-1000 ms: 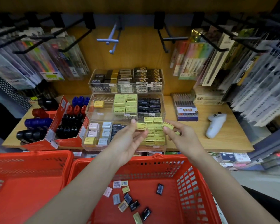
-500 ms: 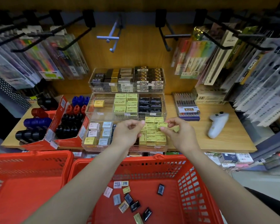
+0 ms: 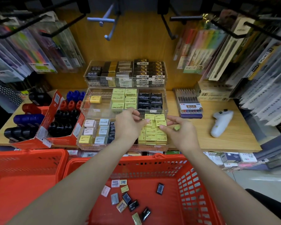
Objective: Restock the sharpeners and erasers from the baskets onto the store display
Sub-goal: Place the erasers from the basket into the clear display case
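A clear tiered display case (image 3: pixel 167 101) on the wooden shelf holds erasers in rows. Its front right compartment is stacked with yellow erasers (image 3: pixel 154 135). My left hand (image 3: pixel 128 125) pinches a yellow eraser (image 3: pixel 148 122) on top of that stack. My right hand (image 3: pixel 181 133) touches the neighbouring top eraser (image 3: pixel 161 123) with thumb and forefinger, and a further yellow eraser (image 3: pixel 177 127) is tucked under its fingers. Below my arms, the right red basket (image 3: pixel 152 162) holds several loose erasers (image 3: pixel 125 198). The left red basket (image 3: pixel 28 155) looks empty.
Red cardboard boxes of black, blue and red sharpeners (image 3: pixel 63 120) stand left of the case. A box of pens (image 3: pixel 188 105) and a white controller (image 3: pixel 221 122) lie on the shelf (image 3: pixel 230 140) at right. Hanging packs flank both sides, with metal hooks (image 3: pixel 107 21) overhead.
Both hands have dropped from above the case onto the front right yellow stack, bringing their yellow erasers down to its top layer.
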